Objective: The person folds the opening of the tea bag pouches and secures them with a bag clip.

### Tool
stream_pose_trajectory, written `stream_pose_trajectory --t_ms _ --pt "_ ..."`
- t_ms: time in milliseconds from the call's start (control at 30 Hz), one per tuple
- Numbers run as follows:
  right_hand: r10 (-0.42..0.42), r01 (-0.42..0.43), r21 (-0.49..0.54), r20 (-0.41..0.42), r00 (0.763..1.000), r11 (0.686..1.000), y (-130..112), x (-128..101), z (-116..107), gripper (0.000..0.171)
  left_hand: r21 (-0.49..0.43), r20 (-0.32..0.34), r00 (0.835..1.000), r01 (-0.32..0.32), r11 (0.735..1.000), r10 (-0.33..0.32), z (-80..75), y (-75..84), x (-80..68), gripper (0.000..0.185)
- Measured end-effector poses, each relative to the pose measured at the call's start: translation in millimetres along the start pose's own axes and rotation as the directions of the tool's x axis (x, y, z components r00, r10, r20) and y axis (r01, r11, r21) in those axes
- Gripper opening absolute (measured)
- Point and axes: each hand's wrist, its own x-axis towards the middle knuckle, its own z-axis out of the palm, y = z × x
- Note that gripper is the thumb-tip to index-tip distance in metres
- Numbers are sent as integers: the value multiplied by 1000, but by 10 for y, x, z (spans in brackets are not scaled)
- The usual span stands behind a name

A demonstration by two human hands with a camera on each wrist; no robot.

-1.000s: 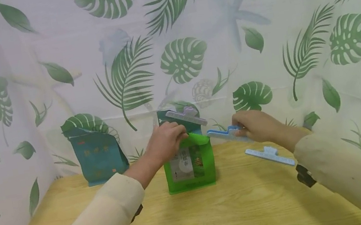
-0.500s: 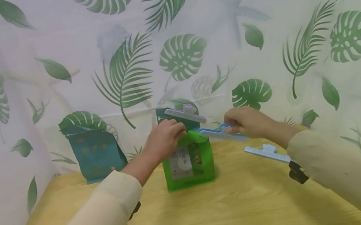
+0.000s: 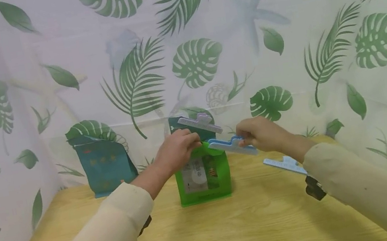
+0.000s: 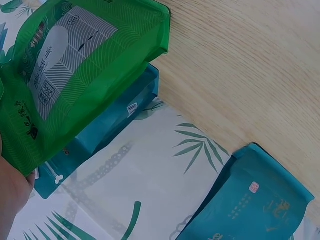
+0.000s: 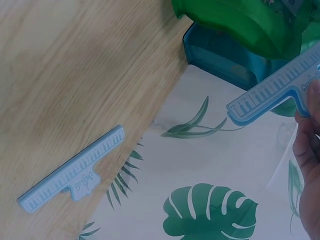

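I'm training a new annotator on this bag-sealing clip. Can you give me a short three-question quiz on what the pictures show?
1. True or false: the right hand holds a blue sealing clip.
2. What does the left hand grip? A) green bag B) teal bag at the left C) spare blue clip on the table
3. Which bag already wears a grey clip on its top?

Key:
1. True.
2. A; it pinches the bag's top.
3. The teal bag behind the green one.
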Motion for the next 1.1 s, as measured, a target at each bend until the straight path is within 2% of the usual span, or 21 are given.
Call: stream_pose_trajectory --t_ms 267,400,633,933,1100 --pt "-37 37 -6 -30 999 999 -121 104 25 20 -19 30 1000 9 1000 -8 -7 -19 -10 17" --pt "-58 57 -24 -40 998 998 -159 157 37 23 9 43 999 12 1000 -12 -17 -17 -12 21" --pt "-98 96 -27 -61 993 995 -235 257 55 21 40 104 995 7 999 -11 -48 -2 -11 28" --pt "-130 129 -16 -100 986 992 -331 379 85 23 15 69 997 -30 999 29 -27 -34 -36 33" --pt "-122 124 13 -94 988 992 -389 447 82 21 27 78 997 -21 999 19 -38 -28 -36 29"
